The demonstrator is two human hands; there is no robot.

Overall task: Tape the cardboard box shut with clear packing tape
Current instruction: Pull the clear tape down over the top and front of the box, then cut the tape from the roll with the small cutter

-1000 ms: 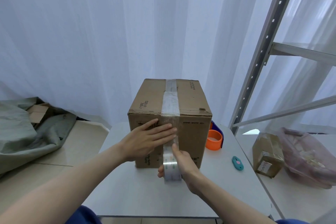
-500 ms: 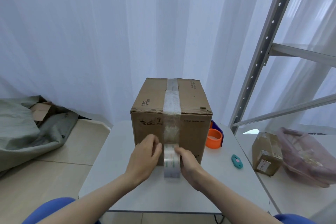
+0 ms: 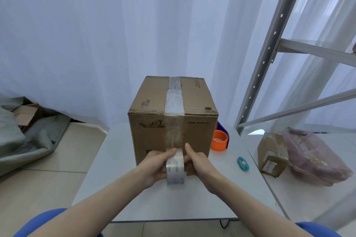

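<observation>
Item: brown corrugated cardboard box [image 3: 173,121], sitting upright on white rectangular tabletop [image 3: 119,169], centre of view, near face toward the wearer. Strip of clear packing tape [image 3: 174,102] is running along the top seam front-to-back, folding over the near top edge & continuing down the near face. Its long axis is vertical on that face, straight in line w/ the roll below. Roll of clear packing tape w/ green print [image 3: 175,167] is standing on edge just in front of the box's lower near face, still joined to the strip. Left hand [image 3: 154,167] is closing around the roll's left side, thumb lying over the top where the strip leaves it. Right hand [image 3: 200,163] is clasping the right side, thumb raised toward the box face. Both hands roughly equally near; free end lies directly above & ahead of the grip. Whether the lower strip is fully stuck down – prob. not, hard to tell through the glare. Judgement: next move calls for parting the tape at the thumbs. Small teal utility cutter [image 3: 243,163] is lying apart on the tabletop, on the right-hand side. Orange tape-dispenser ring [image 3: 219,140] is sitting just beside the box's right lower corner.
</observation>
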